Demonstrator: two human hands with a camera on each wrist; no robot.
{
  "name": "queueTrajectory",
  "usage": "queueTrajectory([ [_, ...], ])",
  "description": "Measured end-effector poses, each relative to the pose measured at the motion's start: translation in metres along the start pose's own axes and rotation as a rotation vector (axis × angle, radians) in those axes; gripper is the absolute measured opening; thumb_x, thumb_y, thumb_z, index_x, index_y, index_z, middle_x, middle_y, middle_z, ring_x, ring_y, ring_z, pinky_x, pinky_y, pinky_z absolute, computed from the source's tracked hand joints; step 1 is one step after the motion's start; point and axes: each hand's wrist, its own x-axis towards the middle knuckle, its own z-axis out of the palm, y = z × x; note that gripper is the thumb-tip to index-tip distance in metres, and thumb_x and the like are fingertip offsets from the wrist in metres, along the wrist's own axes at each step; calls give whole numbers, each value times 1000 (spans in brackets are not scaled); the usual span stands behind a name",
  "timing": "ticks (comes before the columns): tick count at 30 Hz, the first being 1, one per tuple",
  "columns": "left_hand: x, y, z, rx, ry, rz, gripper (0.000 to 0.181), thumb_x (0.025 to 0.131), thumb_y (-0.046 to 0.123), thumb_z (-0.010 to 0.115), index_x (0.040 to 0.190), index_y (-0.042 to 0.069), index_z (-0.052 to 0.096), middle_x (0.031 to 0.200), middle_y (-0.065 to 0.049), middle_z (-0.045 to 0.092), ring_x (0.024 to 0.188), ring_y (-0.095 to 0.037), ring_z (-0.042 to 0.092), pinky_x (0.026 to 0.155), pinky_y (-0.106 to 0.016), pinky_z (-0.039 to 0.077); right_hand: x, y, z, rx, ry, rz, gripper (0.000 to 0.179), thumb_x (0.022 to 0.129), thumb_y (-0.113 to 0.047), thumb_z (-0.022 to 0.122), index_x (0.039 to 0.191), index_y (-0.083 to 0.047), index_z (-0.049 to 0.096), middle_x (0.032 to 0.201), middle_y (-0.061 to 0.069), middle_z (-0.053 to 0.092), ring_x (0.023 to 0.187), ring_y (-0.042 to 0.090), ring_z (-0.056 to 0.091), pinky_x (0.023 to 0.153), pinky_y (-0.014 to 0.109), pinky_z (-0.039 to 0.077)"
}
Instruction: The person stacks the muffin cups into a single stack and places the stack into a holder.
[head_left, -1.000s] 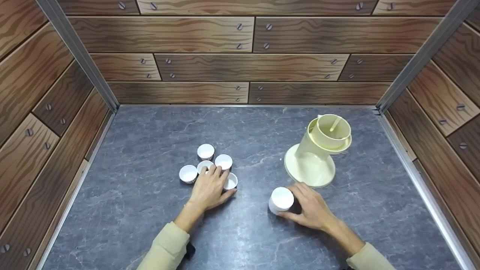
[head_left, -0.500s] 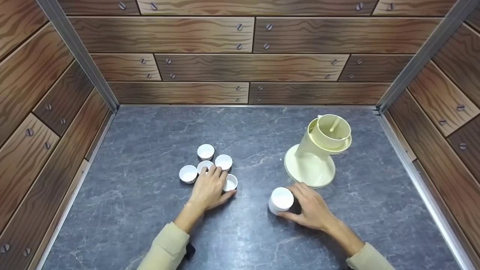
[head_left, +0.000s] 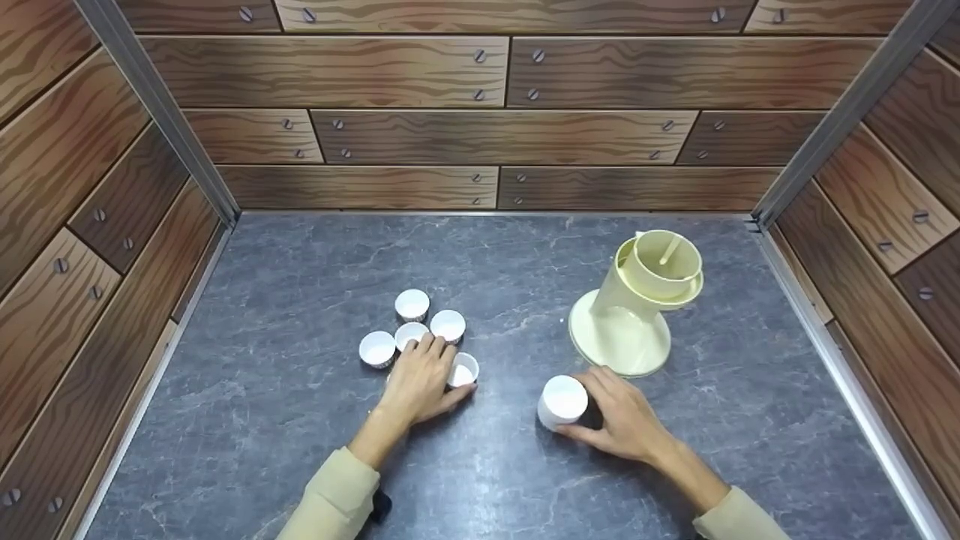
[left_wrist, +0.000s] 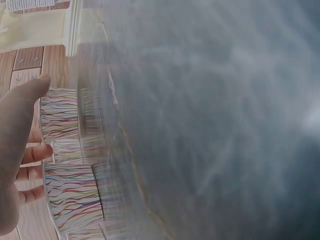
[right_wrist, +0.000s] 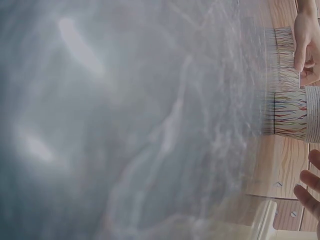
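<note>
White paper baking cups with coloured wavy lines on their sides stand in a cluster left of centre in the head view. My left hand (head_left: 420,379) lies over the cluster, its thumb and forefinger at the rim of the nearest-right baking cup (head_left: 464,369). In the left wrist view the thumb (left_wrist: 40,86) meets the rim of that cup, and other fingertips show past it. Farther right, my right hand (head_left: 619,412) curves round a stack of baking cups (head_left: 564,400), thumb in front and fingers behind. Several layered rims show on the stack (right_wrist: 312,114) in the right wrist view.
A pale yellow plastic stand (head_left: 622,341) with a round base and a slanted tube topped by a cup-like piece (head_left: 667,259) rises behind my right hand. Wood-patterned walls (head_left: 499,135) enclose the dark marbled tabletop (head_left: 300,442) at the back and sides.
The baking cup at my left thumb has shifted slightly toward me. The left hand has moved very little, and the right hand stays in place at the stack.
</note>
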Motion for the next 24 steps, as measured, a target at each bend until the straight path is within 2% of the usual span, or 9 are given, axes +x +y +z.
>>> queueTrajectory([
  [10, 0, 5, -3, -30, -7, 8, 64, 92, 73, 61, 109, 12, 65, 105, -6, 67, 102, -26, 62, 84, -40, 51, 0, 1, 1, 6, 18, -16, 67, 76, -60, 88, 120, -14, 68, 104, -3, 68, 95, 11, 63, 79, 34, 56],
  [24, 2, 16, -13, -86, 10, 12, 61, 93, 71, 61, 110, 13, 67, 107, -5, 68, 105, -26, 63, 89, -42, 54, -1, 0, 0, -2, 2, -3, 68, 76, -62, 87, 121, -14, 68, 106, -2, 69, 97, 13, 64, 81, 35, 58],
])
